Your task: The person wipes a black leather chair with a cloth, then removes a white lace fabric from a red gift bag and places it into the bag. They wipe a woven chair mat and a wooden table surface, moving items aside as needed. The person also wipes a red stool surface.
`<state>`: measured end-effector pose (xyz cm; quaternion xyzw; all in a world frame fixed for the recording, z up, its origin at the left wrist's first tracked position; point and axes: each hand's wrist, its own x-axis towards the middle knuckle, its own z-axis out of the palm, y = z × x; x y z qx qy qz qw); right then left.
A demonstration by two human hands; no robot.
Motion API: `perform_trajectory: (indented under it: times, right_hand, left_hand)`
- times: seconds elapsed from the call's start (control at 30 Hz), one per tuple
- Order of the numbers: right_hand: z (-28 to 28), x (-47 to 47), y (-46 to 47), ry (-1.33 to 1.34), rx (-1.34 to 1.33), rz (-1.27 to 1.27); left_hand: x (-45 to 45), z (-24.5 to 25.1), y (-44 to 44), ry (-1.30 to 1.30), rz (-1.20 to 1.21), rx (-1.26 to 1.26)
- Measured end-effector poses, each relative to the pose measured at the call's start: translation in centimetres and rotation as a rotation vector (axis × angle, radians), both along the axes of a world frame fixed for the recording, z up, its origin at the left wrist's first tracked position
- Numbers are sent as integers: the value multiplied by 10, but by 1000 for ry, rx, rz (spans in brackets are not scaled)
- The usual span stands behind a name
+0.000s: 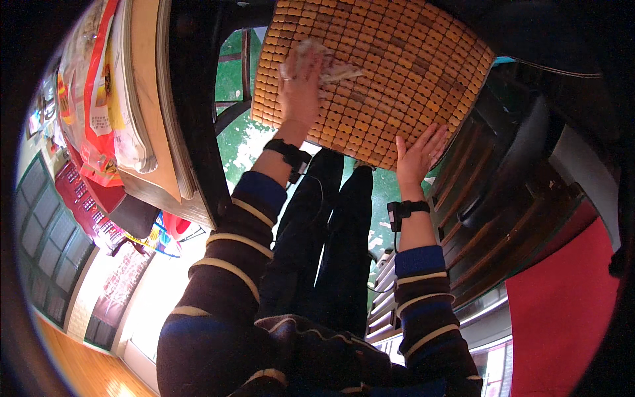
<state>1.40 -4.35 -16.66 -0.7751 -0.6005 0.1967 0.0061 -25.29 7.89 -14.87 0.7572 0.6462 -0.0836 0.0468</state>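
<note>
A bamboo-tile mat (377, 84) lies before me, its tiles strung in rows and some darker than others. My left hand (301, 82) is on its left part, pressing a pale, crumpled cloth (342, 71) against the tiles; the hand and cloth are blurred, and the fingertips are hard to make out. At the mat's near right edge rests my right hand (420, 151), fingers spread and thumb apart, with nothing in it. Both wrists wear black straps with small devices. What supports the mat is mostly hidden.
On the left, a wooden surface (168, 198) bears a thick stack of boards or paper (161, 99) and red-and-clear plastic packaging (99, 114). Dark slatted wooden furniture (481, 198) stands at the right, near a red panel (560, 297). My legs stand over a worn green floor (238, 139).
</note>
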Motion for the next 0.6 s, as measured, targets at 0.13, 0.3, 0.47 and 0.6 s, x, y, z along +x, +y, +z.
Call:
perform_trajectory:
  times: [0.13,0.3,0.47,0.6]
  right_hand:
    - [-1,0,-1,8,50,21]
    - [-4,1,-2,18,23,22]
    - [-4,4,-2,109,-41,-10]
    - [5,11,0,342,-22,-74]
  left_hand:
    - [-30,-4,-14,-12,195,61]
    - [5,6,-78,-239,411,15]
    - [69,3,-107,-251,411,-7]
    - [115,5,-129,-235,226,-216]
